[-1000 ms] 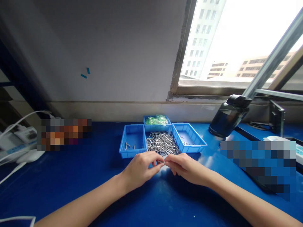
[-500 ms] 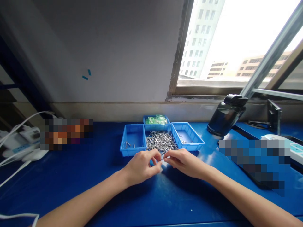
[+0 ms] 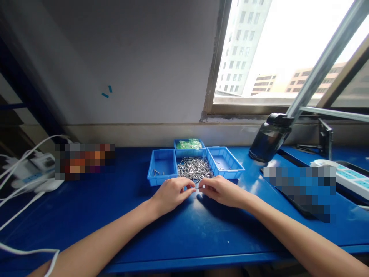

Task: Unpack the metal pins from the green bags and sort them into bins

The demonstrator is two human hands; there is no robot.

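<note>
Between the fingertips of both hands spans a thin metal pin [image 3: 197, 188], too small to tell whether it is a screw or a nail. My left hand [image 3: 173, 194] pinches one end, and my right hand [image 3: 220, 191] is closed at the other. Just beyond my fingers lies a heap of similar silvery pins [image 3: 196, 168]. It sits between a left blue bin [image 3: 162, 180] with a few pins inside and a right blue bin [image 3: 230, 175] also with a few. Behind the heap, another blue bin [image 3: 188, 154] contains green-tinted plastic bags [image 3: 188, 144].
On the blue table [image 3: 161, 246], a dark bottle [image 3: 271, 136] stands at the right, near a blurred-out item [image 3: 300, 190] and a white power strip [image 3: 356, 184]. White cables and plugs [image 3: 40, 171] lie at the left beside another blurred item [image 3: 86, 159]. A wall and window rise behind.
My left fingers have closed into a pinch on the pin, which now lies more level between both hands. The view has shifted slightly, showing the table's front edge.
</note>
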